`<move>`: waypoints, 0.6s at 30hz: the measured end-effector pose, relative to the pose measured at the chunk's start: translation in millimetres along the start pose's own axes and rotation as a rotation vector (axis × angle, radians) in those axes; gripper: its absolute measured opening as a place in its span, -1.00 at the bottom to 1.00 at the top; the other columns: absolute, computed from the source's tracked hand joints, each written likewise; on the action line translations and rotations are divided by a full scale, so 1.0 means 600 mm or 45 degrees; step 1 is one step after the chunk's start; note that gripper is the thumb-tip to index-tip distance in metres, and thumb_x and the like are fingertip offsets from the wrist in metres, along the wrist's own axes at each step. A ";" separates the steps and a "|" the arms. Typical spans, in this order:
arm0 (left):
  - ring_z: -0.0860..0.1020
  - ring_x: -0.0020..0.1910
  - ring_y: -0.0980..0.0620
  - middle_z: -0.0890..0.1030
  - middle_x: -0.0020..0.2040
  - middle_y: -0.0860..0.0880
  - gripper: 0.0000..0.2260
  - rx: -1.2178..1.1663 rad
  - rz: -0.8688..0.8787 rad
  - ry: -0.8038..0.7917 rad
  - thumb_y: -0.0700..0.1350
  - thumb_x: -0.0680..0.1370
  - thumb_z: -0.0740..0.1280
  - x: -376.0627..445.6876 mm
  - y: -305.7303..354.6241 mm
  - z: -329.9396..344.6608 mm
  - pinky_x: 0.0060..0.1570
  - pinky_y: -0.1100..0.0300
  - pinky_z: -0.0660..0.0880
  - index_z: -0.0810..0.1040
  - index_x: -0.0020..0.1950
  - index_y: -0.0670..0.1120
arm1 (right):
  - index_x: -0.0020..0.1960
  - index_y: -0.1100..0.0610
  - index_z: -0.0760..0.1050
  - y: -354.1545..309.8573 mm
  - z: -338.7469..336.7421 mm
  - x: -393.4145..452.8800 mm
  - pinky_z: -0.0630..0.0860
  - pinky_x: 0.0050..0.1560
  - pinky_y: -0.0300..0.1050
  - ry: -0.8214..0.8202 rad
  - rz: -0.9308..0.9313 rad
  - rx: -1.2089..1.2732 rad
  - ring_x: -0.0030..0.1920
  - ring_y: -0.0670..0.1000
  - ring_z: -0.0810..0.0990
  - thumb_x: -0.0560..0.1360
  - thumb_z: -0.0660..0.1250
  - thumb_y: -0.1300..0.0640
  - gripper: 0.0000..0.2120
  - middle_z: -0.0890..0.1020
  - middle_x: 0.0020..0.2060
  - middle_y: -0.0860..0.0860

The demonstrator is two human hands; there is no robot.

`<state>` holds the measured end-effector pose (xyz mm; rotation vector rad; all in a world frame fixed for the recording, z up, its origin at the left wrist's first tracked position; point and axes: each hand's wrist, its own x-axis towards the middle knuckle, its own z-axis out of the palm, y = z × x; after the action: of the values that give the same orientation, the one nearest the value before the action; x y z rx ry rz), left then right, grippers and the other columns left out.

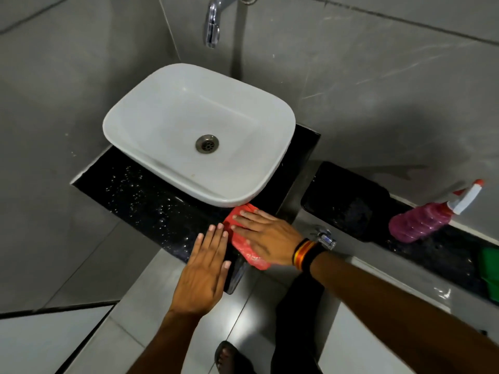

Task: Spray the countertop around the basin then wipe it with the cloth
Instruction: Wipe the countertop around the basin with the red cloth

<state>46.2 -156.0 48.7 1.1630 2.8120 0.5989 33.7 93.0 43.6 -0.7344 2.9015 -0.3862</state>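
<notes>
A white basin (pixel 167 109) sits on a black countertop (pixel 140 195) speckled with spray droplets. A red cloth (pixel 237 238) lies on the counter's front right part, just under the basin's near corner. My right hand (pixel 267 236) presses flat on the cloth, fingers spread, palm down. My left hand (pixel 202 273) lies flat on the counter edge right beside the cloth, fingers together, holding nothing. The pink spray bottle (pixel 421 220) with a white and red trigger lies on a ledge to the right, away from both hands.
A chrome tap (pixel 213 25) juts from the grey tiled wall above the basin. A second black recess (pixel 348 201) and a small chrome valve (pixel 324 236) are right of the counter. A green object (pixel 490 271) sits at the far right. My sandalled foot (pixel 232 357) is on the floor tiles below.
</notes>
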 end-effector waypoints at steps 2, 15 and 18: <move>0.05 0.72 -0.14 0.12 0.72 -0.19 -0.46 0.019 -0.045 0.015 -0.06 0.73 0.03 -0.001 -0.011 0.001 0.68 -0.13 -0.02 0.11 0.69 -0.24 | 0.65 0.02 0.20 0.037 -0.004 0.000 -0.06 0.67 0.15 -0.049 -0.147 -0.105 0.67 0.08 0.06 0.71 0.11 -0.04 -0.48 0.19 0.66 0.02; -0.04 0.73 -0.07 0.05 0.73 -0.17 -0.45 0.084 -0.284 0.022 -0.01 0.74 -0.01 -0.048 -0.076 -0.040 0.70 0.01 -0.18 0.05 0.70 -0.19 | 0.66 0.25 0.00 -0.259 0.062 0.132 -0.14 0.63 0.32 0.381 1.233 0.324 0.67 0.22 -0.09 0.62 0.04 0.05 -0.33 0.00 0.67 0.20; -0.04 0.73 -0.08 0.05 0.73 -0.18 -0.45 0.110 -0.279 0.017 -0.01 0.74 -0.02 -0.043 -0.079 -0.055 0.69 0.01 -0.18 0.06 0.70 -0.20 | 0.67 0.26 -0.04 -0.279 0.055 0.158 -0.25 0.62 0.28 0.434 1.363 0.487 0.67 0.20 -0.17 0.65 0.10 0.08 -0.33 -0.09 0.67 0.19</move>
<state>26.9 -215.7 59.3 0.8467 2.9482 0.4748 32.3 -102.2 52.6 0.9837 2.8340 -0.8974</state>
